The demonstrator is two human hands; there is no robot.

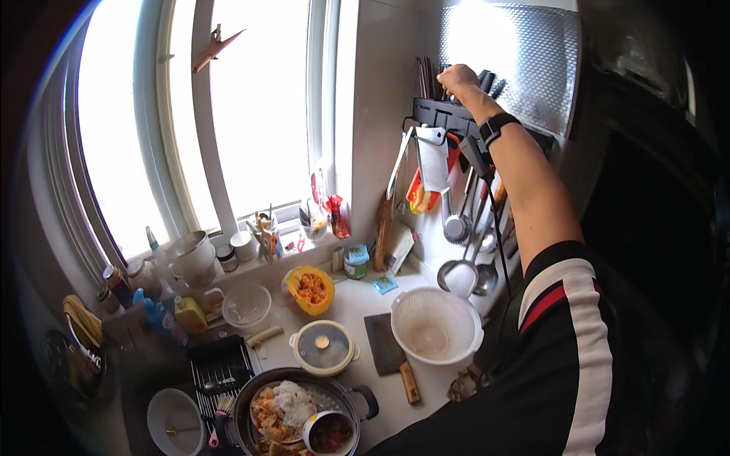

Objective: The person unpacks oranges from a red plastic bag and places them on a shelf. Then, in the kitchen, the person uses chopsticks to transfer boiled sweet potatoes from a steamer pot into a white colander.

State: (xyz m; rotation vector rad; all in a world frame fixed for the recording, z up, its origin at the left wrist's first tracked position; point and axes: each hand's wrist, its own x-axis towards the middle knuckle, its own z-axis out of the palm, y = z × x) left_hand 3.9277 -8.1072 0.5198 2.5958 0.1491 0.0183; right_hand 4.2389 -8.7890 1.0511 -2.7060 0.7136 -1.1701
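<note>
My right hand (458, 78), with a dark watch (497, 126) on its wrist, reaches up to the top of a black wall-mounted utensil rack (433, 108). Its fingers are curled down at the rack, and whatever they may hold is hidden. Just left of the hand stand several dark chopsticks (424, 77); black handles (486, 81) stick up to its right. Below the rack hang a metal cleaver (433, 157), a round-headed brush or scrubber (457, 228) and a skimmer (458, 276). My left hand is out of view.
On the counter are a white colander (436, 333), a cleaver with a wooden handle (409, 383), a lidded pot (323, 356), a cut pumpkin (311, 289) and a pan (370, 402) holding bowls of food. A black cord (502, 245) hangs under my arm. Jars and cups line the windowsill (296, 242).
</note>
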